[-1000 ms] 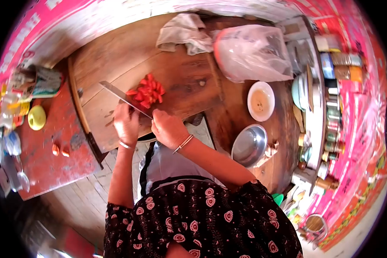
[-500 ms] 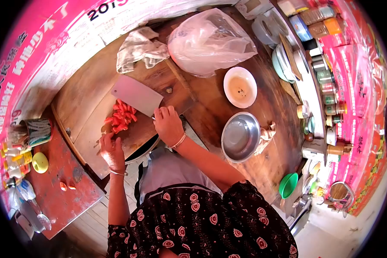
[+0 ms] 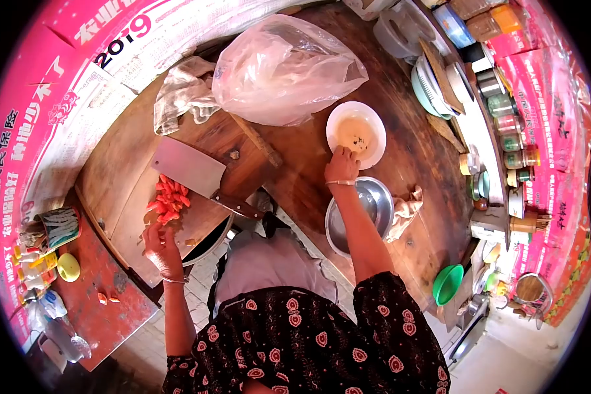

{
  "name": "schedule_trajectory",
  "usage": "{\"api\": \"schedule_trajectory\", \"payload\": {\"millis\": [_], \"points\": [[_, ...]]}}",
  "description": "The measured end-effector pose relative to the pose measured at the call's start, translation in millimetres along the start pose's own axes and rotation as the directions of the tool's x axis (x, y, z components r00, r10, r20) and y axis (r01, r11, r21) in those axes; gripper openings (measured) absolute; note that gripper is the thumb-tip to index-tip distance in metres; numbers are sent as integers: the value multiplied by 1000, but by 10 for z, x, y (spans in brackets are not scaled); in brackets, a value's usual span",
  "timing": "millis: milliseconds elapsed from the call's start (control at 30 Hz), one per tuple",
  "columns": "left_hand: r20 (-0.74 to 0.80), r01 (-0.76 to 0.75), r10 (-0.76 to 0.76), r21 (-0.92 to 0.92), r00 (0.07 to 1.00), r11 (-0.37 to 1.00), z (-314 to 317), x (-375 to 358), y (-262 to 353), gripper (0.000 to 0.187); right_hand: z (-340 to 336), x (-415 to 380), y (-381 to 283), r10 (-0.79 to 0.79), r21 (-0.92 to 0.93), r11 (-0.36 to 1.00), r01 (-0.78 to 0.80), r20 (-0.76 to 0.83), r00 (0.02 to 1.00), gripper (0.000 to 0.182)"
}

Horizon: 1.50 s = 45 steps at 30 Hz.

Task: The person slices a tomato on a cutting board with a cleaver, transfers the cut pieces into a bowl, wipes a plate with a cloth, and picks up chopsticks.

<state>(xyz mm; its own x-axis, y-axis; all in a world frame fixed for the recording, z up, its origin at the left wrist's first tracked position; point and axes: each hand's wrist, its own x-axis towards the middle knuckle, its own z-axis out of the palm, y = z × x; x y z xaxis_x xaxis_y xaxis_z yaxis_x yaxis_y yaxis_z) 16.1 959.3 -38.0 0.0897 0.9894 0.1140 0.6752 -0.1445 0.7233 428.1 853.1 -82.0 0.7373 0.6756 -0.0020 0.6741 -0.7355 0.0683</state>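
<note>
My right hand reaches over the steel bowl and grips the near rim of the white bowl, which sits at its 1 o'clock; fingers curl on the edge. My left hand rests loosely open on the wooden chopping board, fingertips touching the chopped red pieces at its 12 o'clock. The cleaver lies flat, unheld, just beside the pile at 2 o'clock. A plastic bag lies beyond.
</note>
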Motion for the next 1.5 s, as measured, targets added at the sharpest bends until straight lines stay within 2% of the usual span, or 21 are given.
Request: {"api": "schedule_trajectory", "payload": {"millis": [133, 267, 367, 400, 433, 467, 533, 600, 667, 733, 767, 867, 900, 967, 1067, 1100, 1200, 1233, 1367, 1467, 1500], "points": [[-38, 19, -19, 9, 999, 1000, -11, 18, 181, 20, 167, 265, 91, -63, -158, 984, 81, 111, 992, 14], [-104, 40, -36, 38, 994, 999, -28, -4, 440, 20, -81, 250, 80, -173, -129, 978, 166, -39, 984, 9], [-43, 46, -48, -56, 998, 997, 1, -43, 741, 19, -321, 158, 201, -259, -70, 966, 251, -186, 948, 7], [22, 78, -75, -186, 997, 979, 51, -60, 906, 19, -409, 83, 207, -299, -50, 954, 295, -194, 934, 7], [160, 128, -84, -289, 984, 949, 113, -102, 946, 20, -504, -13, 197, -338, -28, 940, 339, -203, 919, 6], [296, 184, -68, -383, 953, 905, 182, -127, 982, 21, -614, -115, 185, -370, -8, 926, 378, -216, 904, 6], [558, 379, -36, -512, 829, 771, 326, -142, 1238, 28, -896, -397, 73, -467, 65, 861, 505, -294, 834, 8], [811, 728, -17, -515, 585, 452, 372, -157, 1456, 39, -1203, -726, -110, -549, 129, 784, 607, -310, 776, 13], [867, 831, 139, -498, 479, 246, 429, -215, 1482, 48, -1467, -997, -292, -634, 187, 701, 688, -277, 722, 20], [852, 857, 206, -506, 481, 93, 380, -249, 1490, 50, -1504, -1216, -428, -730, 210, 574, 791, -308, 611, 31], [852, 859, 116, -512, 510, -17, 308, -275, 1518, 46, -1523, -1302, -494, -769, 218, 505, 835, -327, 550, 36], [782, 783, 38, -621, 622, -33, 93, -305, 1309, 47, -1701, -1450, -721, -848, 370, 406, 836, -189, 495, 56], [784, 780, -29, -621, 621, -73, 6, -319, 1260, 50, -1789, -1453, -811, -833, 429, 387, 816, -216, 509, 62], [739, 737, -33, -674, 673, -43, -129, -368, 1119, 50, -1952, -1461, -930, -797, 538, 364, 760, -243, 553, 74], [654, 653, 8, -755, 757, -54, -309, -437, 1072, 49, -1922, -1360, -1307, -748, 453, 458, 764, -267, 607, 85], [617, 617, 21, -784, 787, -67, -376, -459, 1063, 48, -1943, -1365, -1453, -743, 459, 447, 768, -288, 604, 84], [630, 627, 36, -777, 776, 57, -536, -519, 929, 45, -2013, -1438, -1821, -747, 338, 443, 830, -372, 550, 86], [616, 612, 54, -788, 786, 68, -531, -550, 858, 43, -2032, -1485, -1909, -757, 354, 414, 839, -379, 533, 86], [541, 541, 14, -841, 841, -8, -745, -556, 885, 32, -2097, -1660, -2086, -848, 339, 310, 888, -324, 419, 80], [533, 533, 15, -846, 846, -7, -801, -575, 737, 34, -2145, -1711, -2102, -938, 294, 196, 935, -222, 267, 77], [524, 524, 11, -851, 852, -27, -832, -572, 698, 36, -2217, -1744, -2109, -916, 291, 126, 948, -332, 224, 58]]}}
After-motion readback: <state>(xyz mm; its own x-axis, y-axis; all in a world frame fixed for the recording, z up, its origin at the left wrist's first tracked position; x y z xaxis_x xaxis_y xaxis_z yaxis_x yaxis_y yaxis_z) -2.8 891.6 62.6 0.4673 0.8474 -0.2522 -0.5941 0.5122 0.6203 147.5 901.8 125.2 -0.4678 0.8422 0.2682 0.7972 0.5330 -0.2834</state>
